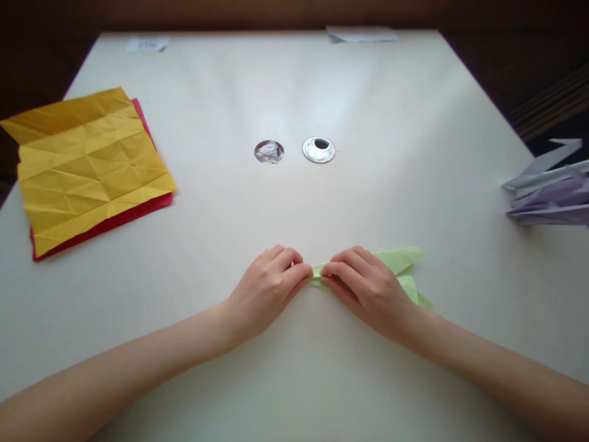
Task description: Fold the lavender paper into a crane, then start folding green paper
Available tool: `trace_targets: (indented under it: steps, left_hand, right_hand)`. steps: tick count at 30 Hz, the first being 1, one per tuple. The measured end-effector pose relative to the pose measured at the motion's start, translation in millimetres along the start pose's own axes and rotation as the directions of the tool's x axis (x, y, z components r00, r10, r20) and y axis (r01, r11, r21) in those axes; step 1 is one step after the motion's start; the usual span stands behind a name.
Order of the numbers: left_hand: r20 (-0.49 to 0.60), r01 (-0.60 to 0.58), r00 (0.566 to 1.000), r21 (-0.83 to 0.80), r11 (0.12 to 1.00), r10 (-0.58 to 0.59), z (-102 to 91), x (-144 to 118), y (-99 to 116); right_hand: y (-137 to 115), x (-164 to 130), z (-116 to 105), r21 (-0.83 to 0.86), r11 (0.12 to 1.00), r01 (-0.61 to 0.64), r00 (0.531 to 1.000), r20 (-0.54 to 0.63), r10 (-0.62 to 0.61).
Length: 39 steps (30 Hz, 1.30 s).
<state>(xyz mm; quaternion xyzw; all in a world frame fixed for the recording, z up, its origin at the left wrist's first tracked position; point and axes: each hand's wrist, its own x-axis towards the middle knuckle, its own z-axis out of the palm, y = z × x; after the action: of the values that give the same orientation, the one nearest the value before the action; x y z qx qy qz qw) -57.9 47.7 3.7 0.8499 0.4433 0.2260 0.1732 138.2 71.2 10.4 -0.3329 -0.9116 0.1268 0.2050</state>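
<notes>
A folded light green paper piece (pixel 401 263) lies on the white table (pixel 294 202) near its front edge. My left hand (pixel 268 285) pinches the paper's narrow left tip with fingertips curled. My right hand (pixel 368 287) rests on top of the paper and pinches the same tip from the right, hiding most of its middle. Folded flaps stick out past my right hand toward the right.
A creased yellow sheet (pixel 89 166) lies over a red sheet (pixel 110 222) at the left. Two round table holes, one stuffed with crumpled paper (pixel 269 151) and one with a metal ring (pixel 318 150), sit mid-table. Folded purple-white paper models (pixel 552 193) lie at the right edge. White papers (pixel 361 34) lie far back.
</notes>
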Motion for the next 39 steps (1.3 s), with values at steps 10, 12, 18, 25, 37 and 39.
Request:
trace_targets:
  steps: [10, 12, 18, 25, 37, 39]
  left_hand:
    - [0.131, -0.075, 0.99, 0.169, 0.983, 0.053, -2.1, 2.1, 8.5]
    - [0.154, -0.052, 0.988, 0.156, 0.986, 0.028, -1.9, 3.8, 7.5]
    - [0.119, -0.012, 0.993, 0.196, 0.98, -0.012, 1.8, 5.1, 8.3]
    - [0.05, 0.064, 0.996, 0.208, 0.976, -0.076, -1.7, 3.7, 9.7]
    - [0.025, 0.079, 0.996, 0.26, 0.962, -0.088, -2.7, -0.4, 8.8]
    - [0.012, 0.081, 0.996, 0.243, 0.967, -0.086, -3.2, -1.2, 8.7]
  right_hand:
    - [-2.5, 2.9, -2.0, -0.085, 0.995, -0.051, 0.991, 0.118, 0.061]
    - [-2.7, 3.7, -1.6, -0.115, 0.992, -0.046, 0.989, 0.136, 0.061]
    - [-1.8, 6.0, -2.8, -0.082, 0.993, -0.088, 0.979, 0.178, 0.101]
    - [-1.4, 10.1, -6.4, 0.037, 0.982, -0.185, 0.967, 0.185, 0.175]
    - [-1.8, 9.4, -5.6, 0.061, 0.976, -0.208, 0.966, 0.168, 0.195]
    - [-1.5, 9.0, -5.3, 0.06, 0.976, -0.208, 0.966, 0.168, 0.196]
